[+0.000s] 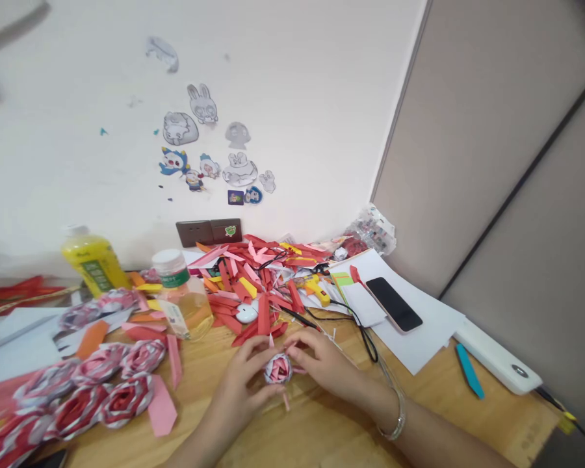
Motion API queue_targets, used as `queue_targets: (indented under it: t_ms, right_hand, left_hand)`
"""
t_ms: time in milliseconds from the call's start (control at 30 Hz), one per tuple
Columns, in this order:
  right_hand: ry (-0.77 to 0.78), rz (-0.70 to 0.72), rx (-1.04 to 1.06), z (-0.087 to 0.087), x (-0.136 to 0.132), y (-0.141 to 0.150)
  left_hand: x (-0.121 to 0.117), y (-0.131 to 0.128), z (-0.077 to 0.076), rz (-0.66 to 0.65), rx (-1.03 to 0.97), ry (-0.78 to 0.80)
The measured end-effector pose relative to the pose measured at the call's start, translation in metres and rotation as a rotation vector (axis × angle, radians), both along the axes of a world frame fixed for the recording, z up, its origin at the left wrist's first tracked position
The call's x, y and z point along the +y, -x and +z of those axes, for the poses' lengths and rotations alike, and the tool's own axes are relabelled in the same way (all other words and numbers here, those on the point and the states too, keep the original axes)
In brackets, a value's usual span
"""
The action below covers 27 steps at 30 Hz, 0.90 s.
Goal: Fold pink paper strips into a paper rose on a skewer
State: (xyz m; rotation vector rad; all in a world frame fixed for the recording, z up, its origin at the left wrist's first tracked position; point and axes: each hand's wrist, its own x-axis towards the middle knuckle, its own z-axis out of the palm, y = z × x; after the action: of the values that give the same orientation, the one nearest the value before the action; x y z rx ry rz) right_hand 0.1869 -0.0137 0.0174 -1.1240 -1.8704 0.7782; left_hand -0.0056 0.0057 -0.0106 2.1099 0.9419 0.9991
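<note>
Between my hands, low over the wooden table (292,442), is a pink and white ribbon rose (277,368). My left hand (246,377) grips it from the left, thumb at its lower edge and fingers along the top. My right hand (319,364) curls at its upper right, fingertips pressed together at the rim; whatever they pinch there is too small to make out. Narrow pink strips stick out above, below and to the right of the rose. Finished-looking red and white ribbon roses (127,400) lie in rows at the left.
Red, pink and yellow ribbon strips (258,273) are heaped at the back. A yellow glue gun (318,290) lies beside them, its black cord trailing rightward. A jar (185,299) and yellow bottle (95,263) stand left; a phone (394,304) and white power strip (497,357) lie right.
</note>
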Motion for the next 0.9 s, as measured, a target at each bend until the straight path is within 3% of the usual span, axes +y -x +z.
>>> queue_targets:
  t_ms: [233, 433, 533, 700, 900]
  right_hand:
    - [-0.021, -0.087, 0.027, -0.021, -0.005, 0.015]
    - [-0.088, -0.15, 0.043, -0.024, -0.006, 0.02]
    - [-0.159, -0.227, 0.034, -0.027, 0.003, 0.012]
    - [-0.319, -0.34, -0.142, -0.033, 0.018, 0.002]
    - [-0.349, -0.241, -0.45, -0.027, 0.012, 0.012]
  left_hand:
    - [-0.004, -0.007, -0.004, 0.086, -0.023, -0.027]
    - [-0.005, -0.007, -0.005, 0.12, -0.003, -0.037]
    - [0.002, -0.003, -0.008, 0.212, -0.013, -0.054]
    - [0.017, 0.005, -0.011, 0.408, -0.087, 0.0]
    - [0.017, 0.007, -0.006, 0.438, -0.235, 0.06]
